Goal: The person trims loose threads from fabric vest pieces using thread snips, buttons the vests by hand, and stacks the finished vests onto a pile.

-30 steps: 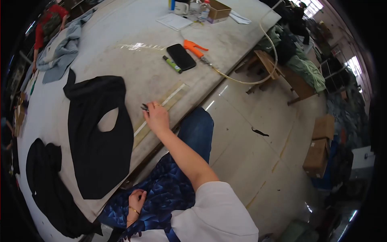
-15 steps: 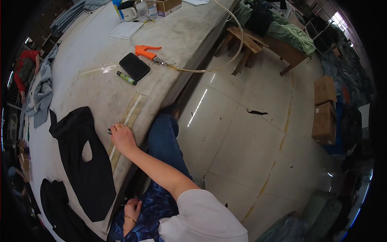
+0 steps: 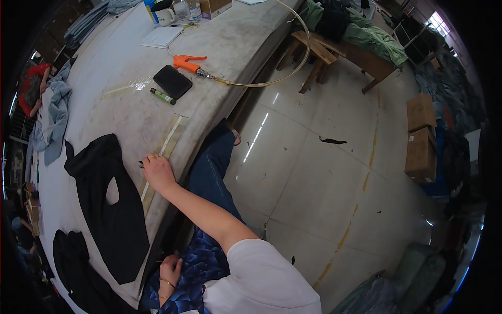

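Pale and stained, the surface [image 3: 120,118] is carrying a black cloth piece [image 3: 112,230] along its near edge. Just beside the cloth, our right hand [image 3: 158,171] is resting over a pale strip [image 3: 170,136], its fingers closing around a small dark tool [image 3: 140,164] whose tip is jutting clothward. Our left hand [image 3: 170,269] is lying on our blue apron [image 3: 214,261], fingers bent; we are not managing to tell whether they are holding anything. Farther along, a phone [image 3: 173,82], a green marker [image 3: 163,96] and an orange air gun [image 3: 188,64] are lying together. Across the floor [image 3: 298,172], cardboard boxes [image 3: 420,157] are standing stacked. Compared with half a second ago, our right hand is keeping its place, while our foot [image 3: 237,137] is showing more plainly
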A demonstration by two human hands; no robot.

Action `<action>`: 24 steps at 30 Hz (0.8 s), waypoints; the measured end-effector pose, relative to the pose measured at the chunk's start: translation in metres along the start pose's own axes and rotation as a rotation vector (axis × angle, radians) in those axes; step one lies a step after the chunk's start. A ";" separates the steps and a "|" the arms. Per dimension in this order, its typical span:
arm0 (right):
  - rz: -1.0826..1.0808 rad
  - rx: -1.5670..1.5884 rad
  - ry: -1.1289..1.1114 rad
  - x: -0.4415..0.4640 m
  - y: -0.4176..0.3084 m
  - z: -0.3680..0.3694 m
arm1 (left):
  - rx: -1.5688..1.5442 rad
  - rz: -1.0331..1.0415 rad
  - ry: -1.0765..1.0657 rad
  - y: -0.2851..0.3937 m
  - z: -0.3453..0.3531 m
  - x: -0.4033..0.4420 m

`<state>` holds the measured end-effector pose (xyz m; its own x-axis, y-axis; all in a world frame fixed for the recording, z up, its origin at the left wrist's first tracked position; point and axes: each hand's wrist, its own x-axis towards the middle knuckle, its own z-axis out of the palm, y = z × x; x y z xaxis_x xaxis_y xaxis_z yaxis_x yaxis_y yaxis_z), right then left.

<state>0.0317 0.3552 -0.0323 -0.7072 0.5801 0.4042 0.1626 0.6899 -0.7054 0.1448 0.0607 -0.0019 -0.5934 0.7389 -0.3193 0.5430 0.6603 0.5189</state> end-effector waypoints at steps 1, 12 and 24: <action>0.007 0.015 -0.016 0.000 0.000 -0.001 | -0.011 -0.005 0.008 0.000 0.001 -0.002; -0.022 -0.009 -0.002 -0.001 0.000 -0.004 | -0.076 -0.027 0.028 -0.002 0.005 -0.005; -0.023 -0.008 -0.003 -0.001 -0.002 -0.006 | -0.112 -0.081 0.020 -0.010 0.011 -0.011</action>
<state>0.0367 0.3559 -0.0276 -0.7131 0.5624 0.4185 0.1518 0.7067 -0.6910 0.1522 0.0476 -0.0124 -0.6450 0.6804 -0.3480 0.4239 0.6974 0.5778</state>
